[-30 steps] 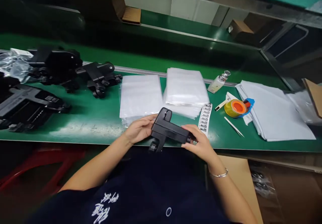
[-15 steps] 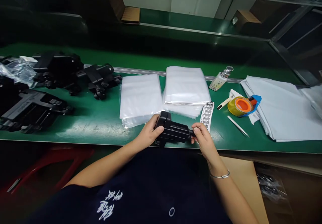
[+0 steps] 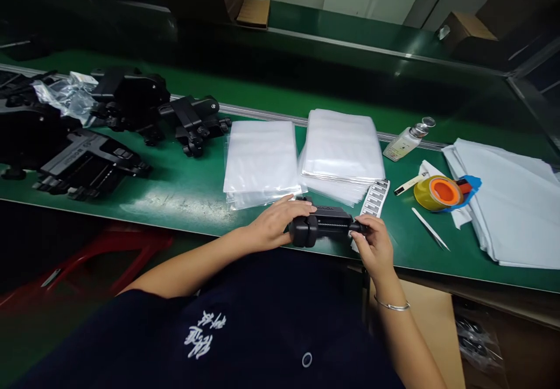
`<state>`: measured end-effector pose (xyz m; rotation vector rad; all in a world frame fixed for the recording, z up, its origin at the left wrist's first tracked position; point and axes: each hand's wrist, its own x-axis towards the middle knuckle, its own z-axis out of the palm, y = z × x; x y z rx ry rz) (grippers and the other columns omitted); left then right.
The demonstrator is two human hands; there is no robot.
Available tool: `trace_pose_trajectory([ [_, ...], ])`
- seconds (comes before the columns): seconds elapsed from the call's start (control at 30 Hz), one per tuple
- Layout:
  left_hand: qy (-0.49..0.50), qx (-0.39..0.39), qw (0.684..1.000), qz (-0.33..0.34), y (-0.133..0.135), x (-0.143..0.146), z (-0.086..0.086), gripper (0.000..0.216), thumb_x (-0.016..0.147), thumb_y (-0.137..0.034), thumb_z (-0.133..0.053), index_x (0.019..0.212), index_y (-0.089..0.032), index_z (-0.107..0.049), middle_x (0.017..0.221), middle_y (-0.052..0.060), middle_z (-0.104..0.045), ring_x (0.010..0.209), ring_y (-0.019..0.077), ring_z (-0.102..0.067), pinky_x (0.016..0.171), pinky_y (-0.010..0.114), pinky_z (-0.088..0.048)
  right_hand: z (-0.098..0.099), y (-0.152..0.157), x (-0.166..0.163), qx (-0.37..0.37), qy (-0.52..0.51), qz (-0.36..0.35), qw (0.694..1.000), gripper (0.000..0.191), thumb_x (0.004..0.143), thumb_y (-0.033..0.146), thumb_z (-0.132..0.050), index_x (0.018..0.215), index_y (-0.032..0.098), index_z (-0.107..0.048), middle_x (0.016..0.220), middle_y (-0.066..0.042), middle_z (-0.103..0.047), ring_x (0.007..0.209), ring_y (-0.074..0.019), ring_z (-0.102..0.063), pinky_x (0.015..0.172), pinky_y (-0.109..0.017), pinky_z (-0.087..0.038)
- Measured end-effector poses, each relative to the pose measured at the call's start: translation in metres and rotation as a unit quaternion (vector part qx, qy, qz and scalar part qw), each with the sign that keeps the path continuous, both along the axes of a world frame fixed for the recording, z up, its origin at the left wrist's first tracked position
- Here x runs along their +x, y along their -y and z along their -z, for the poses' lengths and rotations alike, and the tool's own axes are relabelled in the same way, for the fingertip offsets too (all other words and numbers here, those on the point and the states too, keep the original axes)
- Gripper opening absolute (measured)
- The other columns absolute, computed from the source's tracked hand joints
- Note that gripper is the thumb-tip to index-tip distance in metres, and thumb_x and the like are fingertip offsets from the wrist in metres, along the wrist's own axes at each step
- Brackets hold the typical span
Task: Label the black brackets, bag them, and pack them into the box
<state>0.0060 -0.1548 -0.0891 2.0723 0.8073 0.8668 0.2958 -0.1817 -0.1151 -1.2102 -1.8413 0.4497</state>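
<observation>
A black clamp-like device (image 3: 331,220) with a ribbed body is held level at the table's front edge, between both hands. Its thick rounded end lies against my left hand (image 3: 277,221), whose fingers reach over the top of it. At the opposite end, my right hand (image 3: 374,242) pinches a short black knob or stem with thumb and fingers. Just beyond the device lie a stack of clear plastic bags (image 3: 262,158) and a second, higher bag stack (image 3: 343,147). A strip of printed labels (image 3: 375,198) lies behind my right hand, partly covered by it.
Several black devices (image 3: 94,164) crowd the table's left side beside crumpled clear plastic (image 3: 67,97). Rightward are a pump bottle (image 3: 406,141), a snap-off knife (image 3: 409,185), a yellow tape roll (image 3: 431,193), tweezers (image 3: 431,230) and white sheets (image 3: 503,202). A red stool (image 3: 100,255) stands below.
The black device has been turned in my hands, so a different side faces up. My left fingers have shifted from gripping its end to lying over its top. The view has swung left.
</observation>
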Motion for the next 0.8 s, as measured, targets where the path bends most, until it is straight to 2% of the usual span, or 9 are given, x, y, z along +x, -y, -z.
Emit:
trace_pose_trajectory([
  [0.07,0.000,0.037,0.999,0.006,0.001,-0.002,0.000,0.028,0.089,-0.024,-0.057,0.116,-0.024,-0.055,0.127,0.010,-0.066,0.127,0.0251,-0.056,0.119,0.054,-0.021,0.000,-0.001,-0.002,0.011,-0.001,-0.002,1.000,0.025,0.090,0.022,-0.060,0.114,0.026,-0.054,0.105,-0.008,-0.062,0.098,-0.0223,-0.063,0.075,-0.038,-0.056],
  [0.13,0.002,0.018,1.000,-0.001,0.002,-0.005,0.000,0.031,0.087,-0.026,-0.060,0.117,-0.025,-0.055,0.126,0.010,-0.066,0.126,0.0255,-0.057,0.119,0.054,-0.022,-0.004,-0.001,-0.004,0.023,0.009,-0.003,1.000,0.026,0.089,0.023,-0.060,0.114,0.027,-0.055,0.104,-0.008,-0.063,0.096,-0.0227,-0.063,0.076,-0.040,-0.056],
  [0.27,0.053,-0.160,0.982,-0.080,0.002,-0.010,0.001,0.059,0.075,-0.047,-0.074,0.125,-0.023,-0.054,0.125,0.010,-0.064,0.118,0.0305,-0.059,0.107,0.047,-0.041,-0.022,0.004,-0.010,0.057,0.083,-0.039,0.994,0.029,0.092,0.026,-0.058,0.120,0.027,-0.055,0.104,-0.009,-0.066,0.096,-0.0246,-0.065,0.078,-0.042,-0.056],
  [0.4,0.174,-0.289,0.932,-0.133,0.000,-0.012,0.010,0.073,0.076,-0.071,-0.061,0.124,-0.017,-0.055,0.119,0.012,-0.063,0.111,0.0321,-0.059,0.093,0.039,-0.048,-0.038,0.013,-0.026,0.052,0.125,-0.130,0.982,0.023,0.095,0.030,-0.051,0.118,0.027,-0.058,0.097,-0.007,-0.068,0.081,-0.0216,-0.064,0.071,-0.036,-0.054],
  [0.47,0.171,-0.287,0.932,-0.140,0.001,-0.015,0.012,0.076,0.074,-0.076,-0.059,0.122,-0.017,-0.056,0.116,0.012,-0.063,0.108,0.0309,-0.059,0.091,0.037,-0.048,-0.043,0.015,-0.034,-0.025,0.075,-0.123,0.989,0.023,0.097,0.031,-0.046,0.117,0.027,-0.056,0.092,-0.005,-0.066,0.078,-0.0202,-0.063,0.070,-0.035,-0.052],
  [0.53,0.123,-0.259,0.946,-0.149,0.004,-0.020,0.011,0.081,0.069,-0.078,-0.063,0.123,-0.018,-0.054,0.113,0.011,-0.063,0.105,0.0299,-0.060,0.089,0.037,-0.048,-0.046,0.013,-0.041,-0.170,-0.004,-0.086,0.982,0.026,0.099,0.036,-0.041,0.120,0.026,-0.052,0.083,-0.002,-0.062,0.074,-0.0185,-0.060,0.069,-0.033,-0.050],
  [0.67,0.004,-0.189,0.968,-0.162,0.009,-0.033,0.004,0.082,0.062,-0.073,-0.072,0.121,-0.020,-0.052,0.115,0.010,-0.062,0.104,0.0301,-0.061,0.090,0.040,-0.049,-0.045,0.003,-0.045,-0.446,-0.158,-0.077,0.878,0.030,0.095,0.046,-0.045,0.116,0.026,-0.051,0.070,0.004,-0.048,0.064,-0.0137,-0.052,0.055,-0.025,-0.041],
  [0.73,-0.003,-0.180,0.968,-0.174,0.010,-0.034,0.002,0.079,0.061,-0.071,-0.073,0.118,-0.020,-0.053,0.113,0.009,-0.063,0.103,0.0300,-0.062,0.089,0.041,-0.050,-0.042,0.000,-0.046,-0.488,-0.219,-0.097,0.840,0.033,0.091,0.051,-0.052,0.112,0.025,-0.053,0.067,0.005,-0.047,0.060,-0.0119,-0.048,0.054,-0.023,-0.039],
  [0.8,0.041,-0.192,0.961,-0.197,0.008,-0.032,0.004,0.077,0.063,-0.072,-0.071,0.117,-0.020,-0.053,0.109,0.009,-0.063,0.100,0.0291,-0.062,0.086,0.040,-0.050,-0.036,-0.002,-0.047,-0.461,-0.258,-0.089,0.844,0.040,0.090,0.056,-0.051,0.112,0.023,-0.053,0.065,0.005,-0.049,0.056,-0.0114,-0.046,0.056,-0.025,-0.040],
])
